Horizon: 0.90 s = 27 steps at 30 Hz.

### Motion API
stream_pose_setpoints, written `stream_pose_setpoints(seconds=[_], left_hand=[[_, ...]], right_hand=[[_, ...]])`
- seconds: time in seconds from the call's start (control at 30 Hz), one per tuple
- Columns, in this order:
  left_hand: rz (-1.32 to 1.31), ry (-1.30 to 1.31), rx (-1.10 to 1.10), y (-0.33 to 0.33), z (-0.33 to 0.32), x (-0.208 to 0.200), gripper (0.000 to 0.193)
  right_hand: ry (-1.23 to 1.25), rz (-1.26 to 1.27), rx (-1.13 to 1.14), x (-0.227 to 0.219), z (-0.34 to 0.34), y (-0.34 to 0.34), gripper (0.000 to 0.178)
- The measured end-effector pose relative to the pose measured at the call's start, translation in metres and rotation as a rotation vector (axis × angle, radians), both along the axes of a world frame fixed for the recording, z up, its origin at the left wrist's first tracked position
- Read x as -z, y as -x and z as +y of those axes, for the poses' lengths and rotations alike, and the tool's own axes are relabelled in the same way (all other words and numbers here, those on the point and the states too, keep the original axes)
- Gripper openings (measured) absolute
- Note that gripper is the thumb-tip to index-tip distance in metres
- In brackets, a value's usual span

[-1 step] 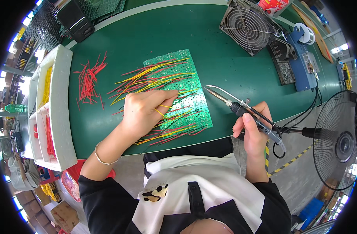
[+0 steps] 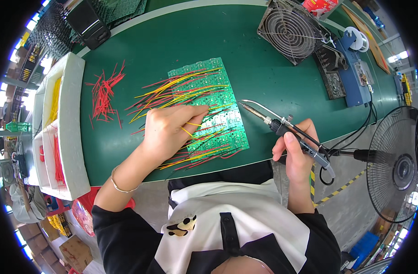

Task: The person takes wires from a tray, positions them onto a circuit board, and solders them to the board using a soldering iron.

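Note:
A green circuit board panel (image 2: pixel 236 124) lies on the bench in front of me, with rows of red, yellow and black wires across it. Over its left part is my left hand (image 2: pixel 165 130), thumb and fingers pinched together. Short lengths of a yellow wire (image 2: pixel 194 124) show between those fingers; the fingertips are close to the board's surface. My right hand (image 2: pixel 296 157) grips a soldering iron (image 2: pixel 282 129) by its handle, just right of the panel. The iron's tip points up and left, near the board's right edge but apart from it, with a thin metal tube alongside.
Loose red wires (image 2: pixel 105 93) lie left of the panel. Farther left stands a white foam box (image 2: pixel 74 137) with yellow and red wires in compartments. A square fan (image 2: pixel 289 34), a blue soldering station (image 2: pixel 355 75) and a solder spool (image 2: pixel 356 39) stand back right. A round fan (image 2: pixel 400 171) is at far right.

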State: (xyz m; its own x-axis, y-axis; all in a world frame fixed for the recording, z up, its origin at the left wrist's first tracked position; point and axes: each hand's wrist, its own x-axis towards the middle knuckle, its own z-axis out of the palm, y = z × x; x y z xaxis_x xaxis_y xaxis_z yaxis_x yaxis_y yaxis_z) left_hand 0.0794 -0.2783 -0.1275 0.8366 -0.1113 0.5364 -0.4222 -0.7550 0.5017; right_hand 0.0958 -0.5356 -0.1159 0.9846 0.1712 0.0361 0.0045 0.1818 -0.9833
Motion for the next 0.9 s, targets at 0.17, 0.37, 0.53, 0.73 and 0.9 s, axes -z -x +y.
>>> stream_pose_setpoints(seconds=[0.17, 0.37, 0.53, 0.73, 0.9], left_hand=[[0.000, 0.003, 0.003, 0.000, 0.000, 0.000, 0.008], [0.003, 0.009, 0.005, 0.000, 0.000, 0.001, 0.007], [-0.007, 0.012, 0.009, 0.000, -0.001, 0.001, 0.007], [0.005, 0.006, 0.005, -0.001, -0.001, 0.001, 0.007], [0.021, -0.027, 0.003, 0.000, 0.001, -0.001, 0.010]], right_hand=[[0.000, -0.003, -0.019, -0.001, 0.001, 0.000, 0.019], [0.010, -0.004, -0.026, -0.001, 0.000, -0.001, 0.020], [0.021, -0.003, -0.023, -0.001, 0.000, 0.000, 0.020], [-0.050, -0.035, 0.025, 0.002, -0.002, -0.002, 0.018], [-0.137, -0.128, 0.200, -0.003, -0.014, -0.016, 0.013]])
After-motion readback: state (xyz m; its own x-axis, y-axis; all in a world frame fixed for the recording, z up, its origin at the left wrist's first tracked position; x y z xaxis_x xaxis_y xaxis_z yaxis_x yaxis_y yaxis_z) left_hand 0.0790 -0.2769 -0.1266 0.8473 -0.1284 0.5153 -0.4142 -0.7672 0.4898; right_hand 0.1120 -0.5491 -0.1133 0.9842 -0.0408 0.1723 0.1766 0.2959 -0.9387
